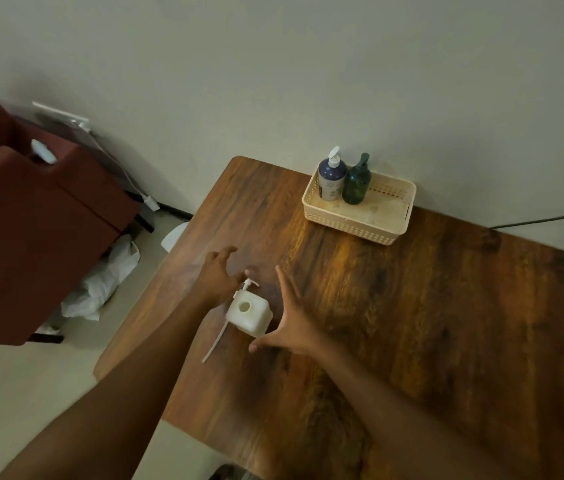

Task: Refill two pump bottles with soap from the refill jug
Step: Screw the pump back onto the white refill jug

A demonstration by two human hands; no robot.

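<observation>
White jug [249, 315] uncapped on table [412, 323], pump [230, 315] beside; left hand [218, 275], right hand [289, 323] spread, flanking jug, holding nothing

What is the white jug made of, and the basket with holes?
The white jug looks like matte, slightly see-through plastic: soft rounded corners, moulded opening. The cream basket also seems plastic, judging by its even lattice of tiny holes and smooth rim; it could be something else.
</observation>
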